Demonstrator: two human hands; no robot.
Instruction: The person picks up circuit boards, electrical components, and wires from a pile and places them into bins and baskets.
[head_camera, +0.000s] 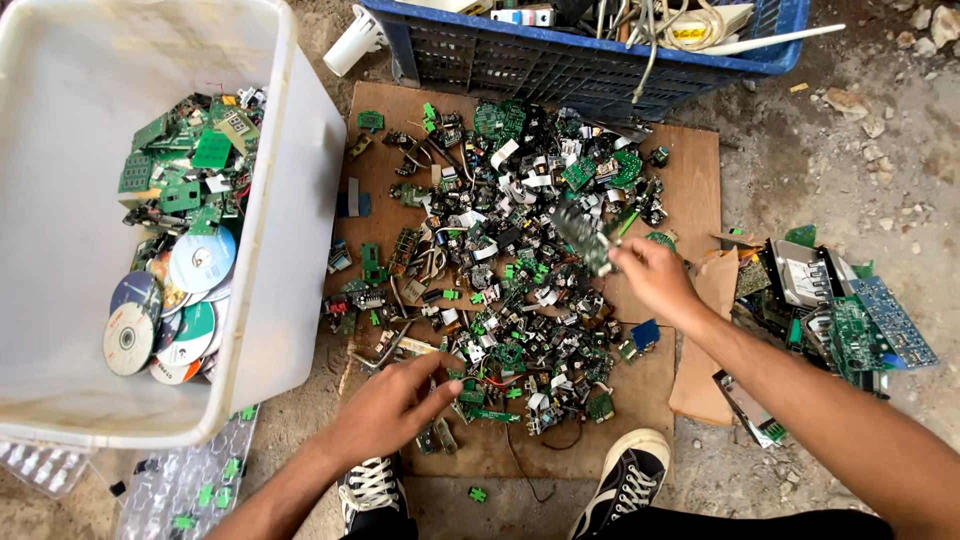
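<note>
At centre frame, the right hand pinches a blurred metal part above the scrap pile. The left hand, lower centre, rests loosely open, fingers touching small pieces.

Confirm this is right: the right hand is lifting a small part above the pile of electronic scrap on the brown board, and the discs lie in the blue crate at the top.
One detail is off. The discs lie in the white tub on the left, not in the blue crate, as the head view shows. The rest holds: the right hand holds a small part above the scrap pile on the brown board.
</note>
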